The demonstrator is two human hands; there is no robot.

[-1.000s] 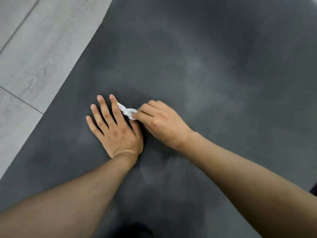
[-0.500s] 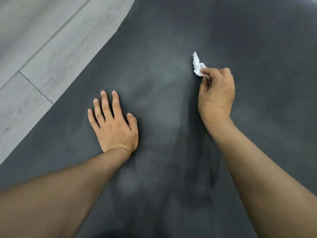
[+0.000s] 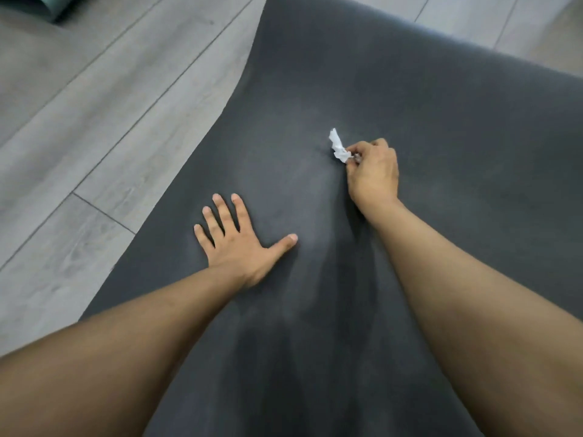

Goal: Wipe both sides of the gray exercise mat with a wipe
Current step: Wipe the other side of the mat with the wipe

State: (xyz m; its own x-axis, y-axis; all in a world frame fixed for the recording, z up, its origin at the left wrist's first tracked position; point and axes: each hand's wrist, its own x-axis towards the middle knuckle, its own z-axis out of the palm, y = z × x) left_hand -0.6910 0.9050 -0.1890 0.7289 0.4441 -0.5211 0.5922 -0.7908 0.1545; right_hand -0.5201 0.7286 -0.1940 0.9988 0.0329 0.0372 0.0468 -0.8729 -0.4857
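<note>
The gray exercise mat (image 3: 441,105) lies flat on the floor and fills most of the view, its far end visible at the top. My left hand (image 3: 235,242) rests palm down on the mat with its fingers spread and holds nothing. My right hand (image 3: 372,171) is further out and to the right, its fingers pinched on a small crumpled white wipe (image 3: 338,146). The wipe sticks out past the fingertips, low over the mat's middle; whether it touches the mat is unclear.
Gray wood-look floor planks (image 3: 94,121) lie to the left of the mat and beyond its far end. A dark green rolled object (image 3: 47,4) shows at the top left corner.
My right hand has carried the wipe away from my left hand, up and to the right across the mat. My left thumb has spread out. More of the mat's far end is in view.
</note>
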